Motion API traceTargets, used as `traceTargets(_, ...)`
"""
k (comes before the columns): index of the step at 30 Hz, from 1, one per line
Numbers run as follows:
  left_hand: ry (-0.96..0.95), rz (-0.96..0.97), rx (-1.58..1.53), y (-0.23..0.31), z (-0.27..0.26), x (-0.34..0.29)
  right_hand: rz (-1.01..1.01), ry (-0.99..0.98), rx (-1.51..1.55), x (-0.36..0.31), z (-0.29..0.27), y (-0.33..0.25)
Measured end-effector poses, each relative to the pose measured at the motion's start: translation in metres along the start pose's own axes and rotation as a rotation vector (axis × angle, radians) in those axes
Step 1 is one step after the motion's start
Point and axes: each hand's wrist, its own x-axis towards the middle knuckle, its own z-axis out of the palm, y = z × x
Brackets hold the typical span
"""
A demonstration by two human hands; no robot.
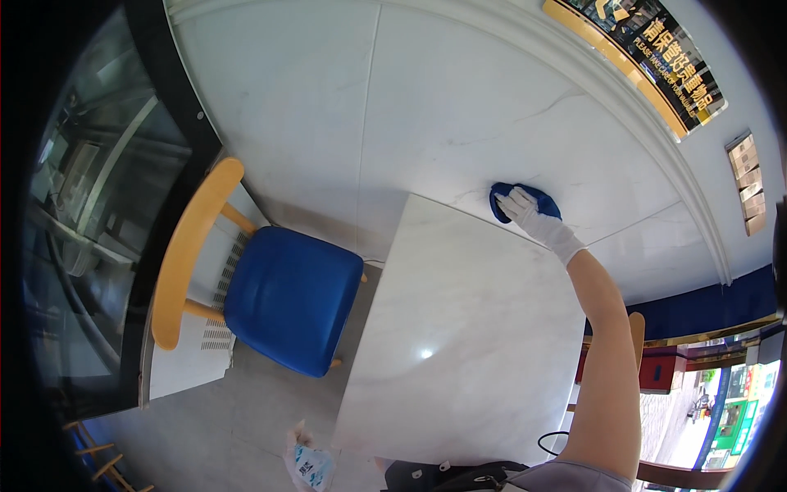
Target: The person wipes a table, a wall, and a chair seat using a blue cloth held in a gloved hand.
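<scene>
One pale marbled table (467, 328) spreads below the grip, a blue chair (295, 299) off to its left, the white wall (459, 107) rising behind. Far down-left, a crumpled packet (311, 466) gets cut off. Arm stretched out, the gloved right hand (523, 213) holds a blue cloth (544, 202), partly hidden beneath its fingers, pressed against that wall.

Blue chair (293, 299) (wood back (179, 254)) is nr dk glass panel (106, 189), blk sign (652, 64) top R

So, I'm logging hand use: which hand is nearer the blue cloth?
Right. The gloved right hand is on the blue cloth against the wall; the left hand isn't visible.
</scene>
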Motion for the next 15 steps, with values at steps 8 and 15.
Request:
traceTargets(8,0.080,-0.006,-0.032,-0.015,-0.029,-0.001,1.028,0.261,2.214,0.157,-0.096,0.083)
traceTargets(15,-0.003,0.023,0.058,-0.021,0.004,-0.010,1.271,0.140,2.426,0.176,-0.118,0.054)
